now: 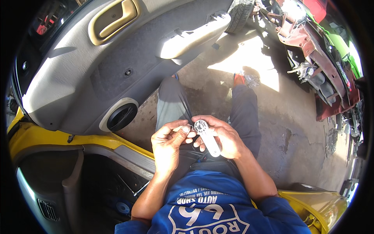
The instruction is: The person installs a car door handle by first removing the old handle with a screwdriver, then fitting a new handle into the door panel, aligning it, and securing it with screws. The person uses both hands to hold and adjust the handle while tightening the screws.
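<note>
My right hand (227, 135) is closed around a silver window crank handle (210, 142), its round hub turned up and its arm slanting down toward my lap. Ribs and a central hole show on the hub. Close to the hub, my left hand (168, 141) pinches a small, thin, wire-like clip (191, 126) between thumb and fingertips. Its exact shape is too small to make out. Both hands are above my lap, the fingertips nearly meeting at the hub.
An open grey car door (113, 74) stands ahead on the left, with a short window shaft (128, 71), a tan pull handle (113, 21), an armrest (191, 37) and a round speaker (121, 116). A yellow door sill (58, 142) runs beside me. Dismantled car parts (311, 58) lie at right.
</note>
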